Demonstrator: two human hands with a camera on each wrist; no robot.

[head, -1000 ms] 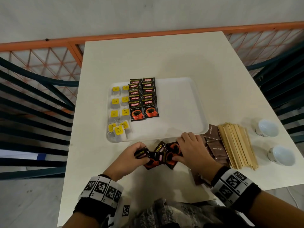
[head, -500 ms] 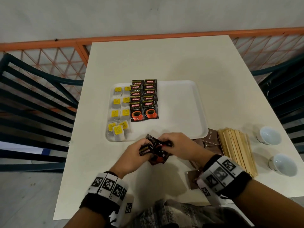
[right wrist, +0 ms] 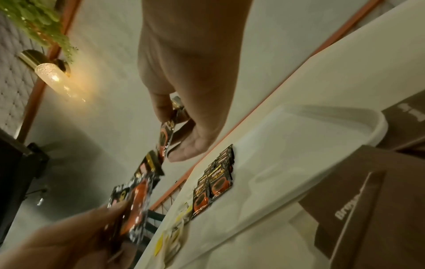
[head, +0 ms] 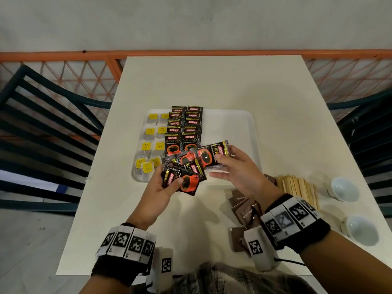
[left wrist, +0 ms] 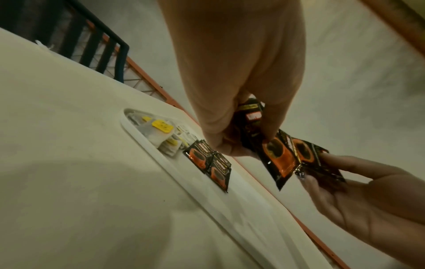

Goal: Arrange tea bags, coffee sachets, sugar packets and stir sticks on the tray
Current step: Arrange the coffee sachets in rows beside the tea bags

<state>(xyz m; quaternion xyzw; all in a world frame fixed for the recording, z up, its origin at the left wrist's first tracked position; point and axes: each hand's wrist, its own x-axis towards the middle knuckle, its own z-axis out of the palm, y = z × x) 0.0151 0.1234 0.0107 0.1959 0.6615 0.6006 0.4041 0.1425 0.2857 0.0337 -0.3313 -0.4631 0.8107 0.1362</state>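
A white tray [head: 233, 128] holds yellow-tagged tea bags [head: 151, 145] in its left part and two overlapping rows of black coffee sachets [head: 184, 126] beside them. My left hand [head: 163, 183] grips a fanned bunch of coffee sachets [head: 186, 177] above the tray's near edge. My right hand [head: 231, 164] pinches one more coffee sachet [head: 210, 154], held level just right of the bunch. In the left wrist view the left hand [left wrist: 243, 138] clasps the bunch of sachets [left wrist: 276, 156]. In the right wrist view the right hand [right wrist: 177, 131] pinches the single sachet [right wrist: 166, 138] by its end.
Brown sugar packets [head: 244, 211] lie loose on the white table [head: 212, 81] right of the tray, partly under my right wrist. A pile of wooden stir sticks [head: 299, 187] lies further right. Two white cups [head: 343, 188] stand near the right edge. Dark chairs flank the table.
Both hands lifted the loose coffee sachets off the table and carried them forward over the tray's near edge. The right hand has drawn one sachet out of the bunch.
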